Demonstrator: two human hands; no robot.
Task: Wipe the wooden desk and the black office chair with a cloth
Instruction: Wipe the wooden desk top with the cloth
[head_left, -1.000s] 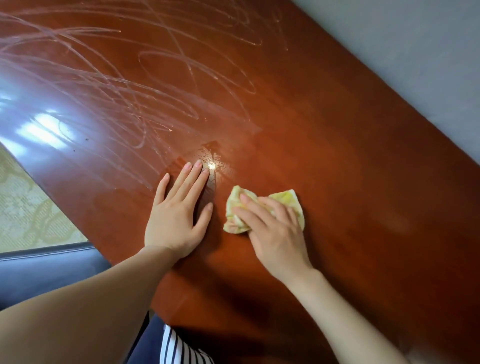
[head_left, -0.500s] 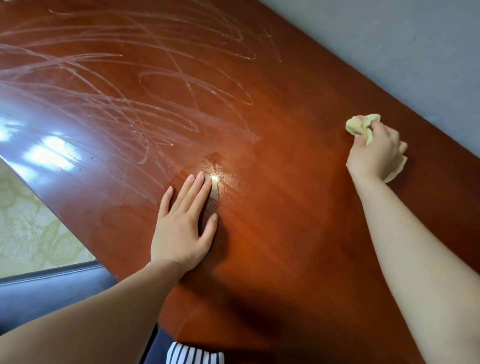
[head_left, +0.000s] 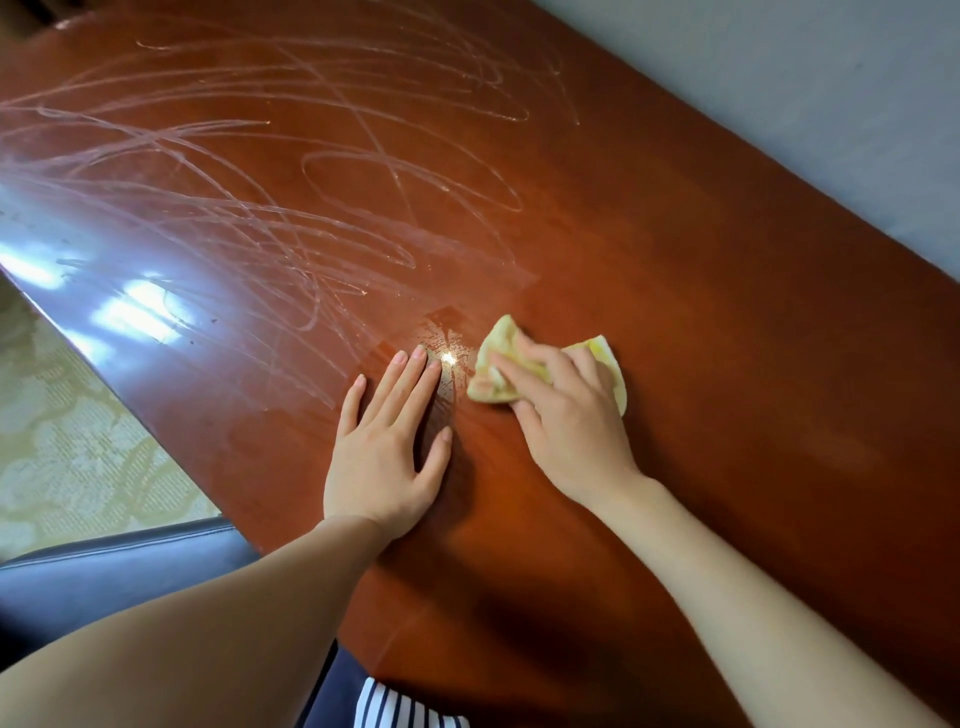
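Observation:
The glossy reddish-brown wooden desk (head_left: 701, 322) fills most of the view, with pale curved smear streaks across its far left half. My right hand (head_left: 566, 421) presses a crumpled yellow cloth (head_left: 493, 374) onto the desk near its middle. My left hand (head_left: 387, 441) lies flat on the wood just left of the cloth, fingers apart, holding nothing. A black padded part of the office chair (head_left: 119, 566) shows at the lower left, below the desk's near edge.
A grey wall (head_left: 805, 93) runs along the desk's far edge at the upper right. A pale patterned floor (head_left: 67, 441) lies to the left of the desk. Striped and dark clothing (head_left: 395, 712) shows at the bottom.
My right hand swept the cloth out to the desk's far right edge by the wall and has come back beside my left hand. The left hand stayed planted.

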